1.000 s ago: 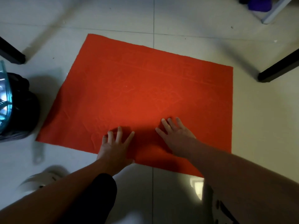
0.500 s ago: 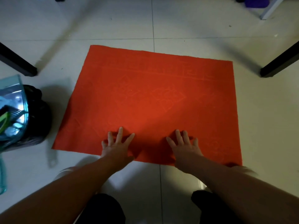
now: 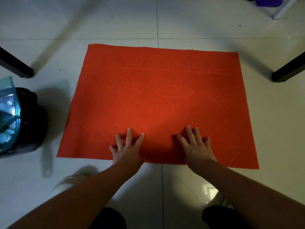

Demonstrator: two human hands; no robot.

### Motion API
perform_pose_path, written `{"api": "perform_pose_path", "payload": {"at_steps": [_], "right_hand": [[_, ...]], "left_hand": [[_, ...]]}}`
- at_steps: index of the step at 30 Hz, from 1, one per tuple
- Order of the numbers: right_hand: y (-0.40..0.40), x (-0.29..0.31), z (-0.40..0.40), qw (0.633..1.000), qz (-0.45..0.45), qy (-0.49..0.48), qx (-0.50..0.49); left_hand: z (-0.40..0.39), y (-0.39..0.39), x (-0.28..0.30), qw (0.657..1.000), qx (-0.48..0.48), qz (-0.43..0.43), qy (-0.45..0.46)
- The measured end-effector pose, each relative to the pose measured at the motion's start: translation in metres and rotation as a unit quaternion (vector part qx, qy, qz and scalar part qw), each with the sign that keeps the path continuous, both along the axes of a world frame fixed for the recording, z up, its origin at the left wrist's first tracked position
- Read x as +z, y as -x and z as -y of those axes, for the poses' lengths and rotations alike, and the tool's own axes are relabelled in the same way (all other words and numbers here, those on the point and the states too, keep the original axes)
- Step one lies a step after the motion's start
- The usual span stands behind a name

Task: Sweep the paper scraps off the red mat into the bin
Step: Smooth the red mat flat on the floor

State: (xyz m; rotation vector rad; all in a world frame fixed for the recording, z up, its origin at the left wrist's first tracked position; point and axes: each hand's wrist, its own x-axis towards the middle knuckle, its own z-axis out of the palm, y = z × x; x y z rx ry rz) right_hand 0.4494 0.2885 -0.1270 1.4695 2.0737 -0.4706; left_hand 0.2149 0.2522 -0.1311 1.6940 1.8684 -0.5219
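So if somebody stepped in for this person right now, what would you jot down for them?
Left hand: open, fingers spread, flat on the near edge of the red mat.
Right hand: open, flat on the same edge, apart from the left.
Bin: on the floor to the left of the mat, with a black bag in it.
Done: no paper scraps show on the mat; it lies flat.
Left: check the mat and the floor around it for scraps, since the dim light could hide small ones.
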Motion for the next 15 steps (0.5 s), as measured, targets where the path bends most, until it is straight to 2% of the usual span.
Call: {"api": "perform_pose_path", "payload": {"at_steps": [15], "right_hand": [[-0.015,0.0,-0.022,0.997,-0.048,-0.02,-0.059]], "left_hand": [[-0.011,-0.023,-0.001,1.0,0.014,0.004,-0.019]]}}
